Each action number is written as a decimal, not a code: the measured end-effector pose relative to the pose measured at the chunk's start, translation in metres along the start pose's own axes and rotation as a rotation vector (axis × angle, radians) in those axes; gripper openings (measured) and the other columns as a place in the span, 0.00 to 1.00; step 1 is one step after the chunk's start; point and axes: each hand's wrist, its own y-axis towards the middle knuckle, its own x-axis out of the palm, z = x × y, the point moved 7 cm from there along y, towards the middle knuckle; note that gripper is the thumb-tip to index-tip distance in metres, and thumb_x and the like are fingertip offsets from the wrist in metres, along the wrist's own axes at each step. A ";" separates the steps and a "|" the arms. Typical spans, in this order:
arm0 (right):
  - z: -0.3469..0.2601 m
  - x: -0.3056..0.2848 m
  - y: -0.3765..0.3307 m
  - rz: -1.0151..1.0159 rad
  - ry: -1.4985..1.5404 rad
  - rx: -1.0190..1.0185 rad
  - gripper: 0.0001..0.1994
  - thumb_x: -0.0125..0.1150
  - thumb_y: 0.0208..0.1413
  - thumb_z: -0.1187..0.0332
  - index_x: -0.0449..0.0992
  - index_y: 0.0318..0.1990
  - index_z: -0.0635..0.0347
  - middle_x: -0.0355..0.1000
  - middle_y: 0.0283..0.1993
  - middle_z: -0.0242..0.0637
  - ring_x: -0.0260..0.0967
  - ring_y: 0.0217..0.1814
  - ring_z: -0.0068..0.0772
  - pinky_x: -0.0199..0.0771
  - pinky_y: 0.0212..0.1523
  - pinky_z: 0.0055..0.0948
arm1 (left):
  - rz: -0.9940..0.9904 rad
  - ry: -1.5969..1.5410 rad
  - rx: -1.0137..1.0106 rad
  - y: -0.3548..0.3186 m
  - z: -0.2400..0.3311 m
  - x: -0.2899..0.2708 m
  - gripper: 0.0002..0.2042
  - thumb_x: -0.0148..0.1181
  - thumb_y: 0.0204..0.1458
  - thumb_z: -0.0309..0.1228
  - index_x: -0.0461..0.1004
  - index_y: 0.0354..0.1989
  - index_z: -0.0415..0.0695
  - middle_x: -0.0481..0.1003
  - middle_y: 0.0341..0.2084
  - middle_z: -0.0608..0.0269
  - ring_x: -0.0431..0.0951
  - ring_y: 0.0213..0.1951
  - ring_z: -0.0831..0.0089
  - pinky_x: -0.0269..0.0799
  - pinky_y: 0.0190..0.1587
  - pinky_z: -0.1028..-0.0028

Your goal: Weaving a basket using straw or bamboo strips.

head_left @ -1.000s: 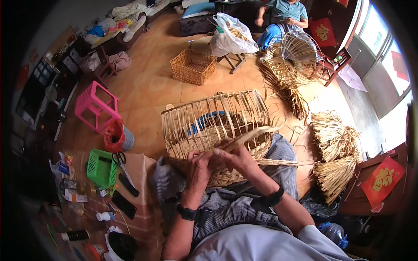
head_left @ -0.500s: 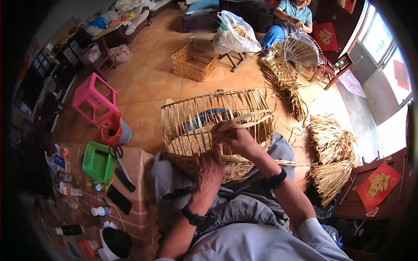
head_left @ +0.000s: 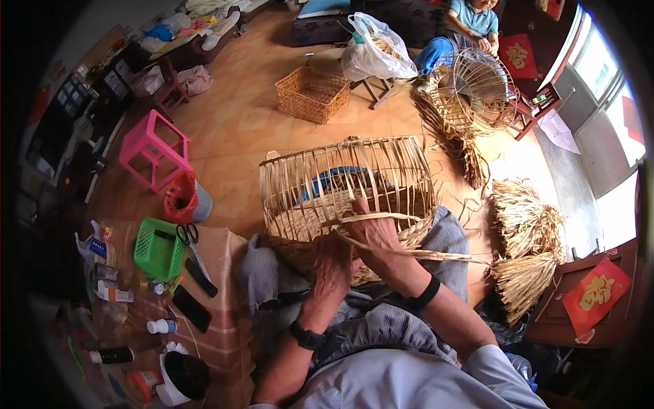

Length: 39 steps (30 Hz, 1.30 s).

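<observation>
A half-woven straw basket lies on its side across my lap, with upright straw-wrapped stakes and a braided lower wall. Something blue shows inside it, behind the stakes. My left hand is closed at the basket's near wall; its fingertips are partly hidden. Beside it, my right hand reaches in among the stakes, fingers bent closed around a straw strand. That strand loops over the hand and trails off to the right; the exact pinch point is hidden.
Straw bundles lie on the right. A cloth-covered table at left carries a green basket, scissors and bottles. Ahead are a pink stool, a bin, a wicker basket and a seated person with a round frame.
My right hand has turned and moved from above the basket's side in among the stakes, drawing the strand loop lower. The left hand has slid slightly right. The view has shifted a little.
</observation>
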 end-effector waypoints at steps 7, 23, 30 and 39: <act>0.019 -0.001 0.006 -0.025 0.151 0.136 0.13 0.63 0.52 0.72 0.69 0.44 0.63 0.74 0.38 0.55 0.76 0.40 0.58 0.76 0.38 0.52 | -0.074 0.005 -0.069 0.003 -0.005 0.009 0.20 0.71 0.46 0.35 0.75 0.43 0.34 0.71 0.40 0.43 0.70 0.47 0.44 0.63 0.54 0.52; 0.057 0.000 -0.050 0.279 1.297 0.628 0.10 0.67 0.59 0.78 0.72 0.45 0.65 0.77 0.34 0.38 0.77 0.35 0.25 0.80 0.34 0.28 | -0.159 -0.049 -0.166 0.001 -0.010 0.007 0.25 0.71 0.49 0.36 0.71 0.53 0.40 0.71 0.45 0.49 0.71 0.52 0.47 0.62 0.60 0.49; 0.097 -0.002 -0.031 0.164 1.743 0.756 0.11 0.71 0.59 0.75 0.72 0.41 0.61 0.78 0.31 0.31 0.74 0.27 0.21 0.76 0.27 0.22 | -0.088 -0.134 -0.225 -0.001 -0.016 0.013 0.33 0.75 0.45 0.35 0.67 0.60 0.43 0.74 0.51 0.48 0.72 0.57 0.46 0.59 0.64 0.47; 0.048 -0.012 -0.075 -0.103 0.805 0.374 0.19 0.72 0.59 0.66 0.75 0.54 0.63 0.74 0.39 0.46 0.77 0.42 0.31 0.76 0.42 0.35 | -0.079 -0.035 -0.126 0.003 -0.019 0.009 0.27 0.78 0.37 0.29 0.73 0.48 0.45 0.73 0.38 0.58 0.73 0.45 0.54 0.63 0.55 0.55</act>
